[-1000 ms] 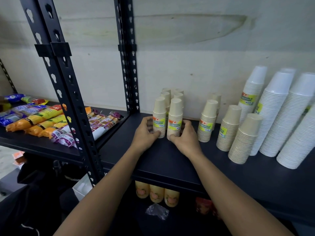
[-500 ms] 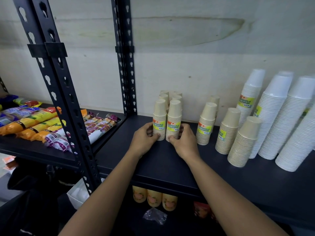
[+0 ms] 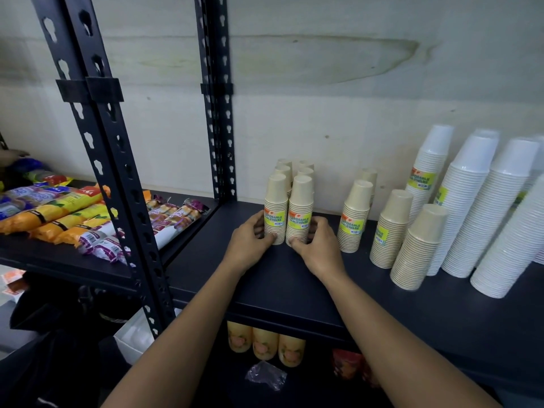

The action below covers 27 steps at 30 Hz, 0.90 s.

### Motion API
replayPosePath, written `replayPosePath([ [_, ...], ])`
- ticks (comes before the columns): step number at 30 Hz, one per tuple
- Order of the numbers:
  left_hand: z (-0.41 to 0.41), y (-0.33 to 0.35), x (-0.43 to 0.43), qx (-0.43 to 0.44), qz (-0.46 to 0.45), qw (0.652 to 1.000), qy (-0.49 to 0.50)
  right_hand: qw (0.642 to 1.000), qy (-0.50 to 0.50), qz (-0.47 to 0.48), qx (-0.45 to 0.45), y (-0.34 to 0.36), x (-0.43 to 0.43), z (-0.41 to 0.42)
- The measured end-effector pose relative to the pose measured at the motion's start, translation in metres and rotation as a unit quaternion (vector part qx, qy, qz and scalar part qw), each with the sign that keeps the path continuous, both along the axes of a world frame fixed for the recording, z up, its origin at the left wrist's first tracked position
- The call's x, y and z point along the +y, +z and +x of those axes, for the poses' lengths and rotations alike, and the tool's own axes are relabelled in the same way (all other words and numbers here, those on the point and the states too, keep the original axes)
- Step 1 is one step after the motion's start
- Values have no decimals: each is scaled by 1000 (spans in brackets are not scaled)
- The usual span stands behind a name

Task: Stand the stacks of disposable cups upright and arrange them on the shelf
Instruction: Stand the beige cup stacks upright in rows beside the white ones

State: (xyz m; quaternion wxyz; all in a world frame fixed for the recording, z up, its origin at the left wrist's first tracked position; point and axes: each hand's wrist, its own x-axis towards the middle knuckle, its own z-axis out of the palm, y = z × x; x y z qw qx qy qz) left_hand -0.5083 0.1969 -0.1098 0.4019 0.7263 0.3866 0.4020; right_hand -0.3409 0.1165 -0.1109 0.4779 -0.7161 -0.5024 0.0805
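Note:
Two front stacks of beige disposable cups stand upright side by side on the dark shelf, with more beige stacks in rows behind them. My left hand curls round the base of the left front stack. My right hand curls round the base of the right front stack. Further right, a beige stack stands upright with another behind it, and two more beige stacks lean. Tall white cup stacks lean at the far right.
A black slotted upright and a rear post divide the shelves. Snack packets lie on the left shelf. Yellow bottles and a crumpled plastic wrapper sit on the level below. A wall runs close behind.
Both hands stay on the two front beige stacks, which have shifted slightly back toward the rows behind. The camera view has drifted a little.

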Motion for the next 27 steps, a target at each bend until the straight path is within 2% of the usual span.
replayPosePath([
  [3, -3, 1, -5, -4, 3, 1000, 23, 1000, 18, -16, 7, 2, -6, 3],
  [7, -5, 5, -18, 36, 23, 997, 62, 999, 29, -33, 7, 2, -25, 7],
  [10, -7, 7, -31, 67, 44, 991, 109, 999, 30, -23, -8, 1, -46, 9],
  [13, -5, 10, -48, 58, 53, 990, 119, 999, 34, -14, -15, 1, -65, 9],
  [17, 12, 18, -77, 27, 55, 996, 71, 999, 20, 13, -24, 9, -95, 14],
  [23, 58, 37, -115, -33, 45, 998, -14, 987, -32, 129, -86, 27, -148, 30],
  [27, 92, 44, -119, -6, 42, 997, -70, 977, -38, 195, -78, 36, -190, 51],
])
